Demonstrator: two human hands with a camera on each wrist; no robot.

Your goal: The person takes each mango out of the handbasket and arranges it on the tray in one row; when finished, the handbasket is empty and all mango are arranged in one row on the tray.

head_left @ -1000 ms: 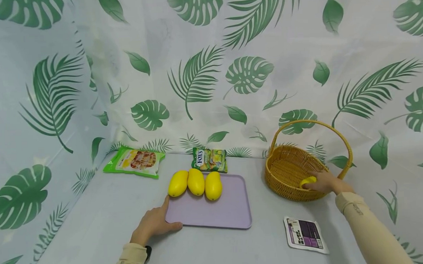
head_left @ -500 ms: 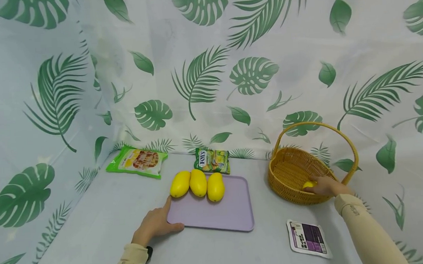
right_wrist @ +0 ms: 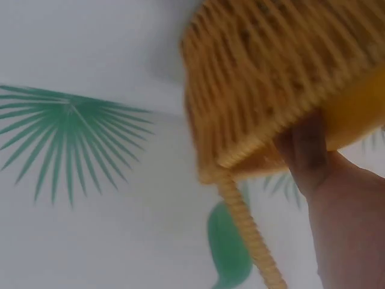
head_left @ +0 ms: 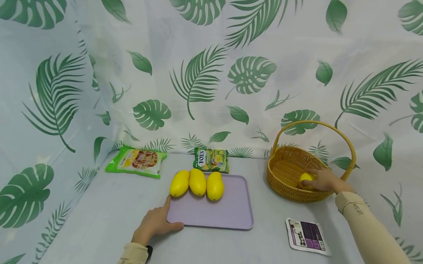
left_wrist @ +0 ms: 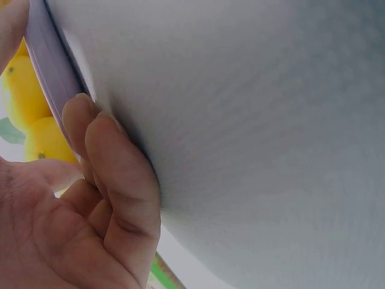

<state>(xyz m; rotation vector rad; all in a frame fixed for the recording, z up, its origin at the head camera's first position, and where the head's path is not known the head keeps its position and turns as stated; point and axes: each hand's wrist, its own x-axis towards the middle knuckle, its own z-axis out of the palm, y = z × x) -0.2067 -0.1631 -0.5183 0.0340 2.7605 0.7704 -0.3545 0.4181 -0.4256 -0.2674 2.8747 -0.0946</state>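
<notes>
In the head view my right hand reaches over the near rim of a wicker basket and grips a yellow mango inside it. The right wrist view has that mango partly behind the basket wall and fingers. My left hand holds the near left corner of a lilac tray, thumb at its front edge and index finger along its left side. Across the back of the tray lie three yellow mangoes in a row.
A green-edged food packet lies at the back left. Behind the tray is a green candy bag. A purple and white packet lies in front of the basket. A leaf-print cloth hangs behind, and the basket's tall handle arches up.
The mango in my right hand sank lower in the basket, then came back up and shows more now. The left hand and the tray stay put; the view shifted slightly.
</notes>
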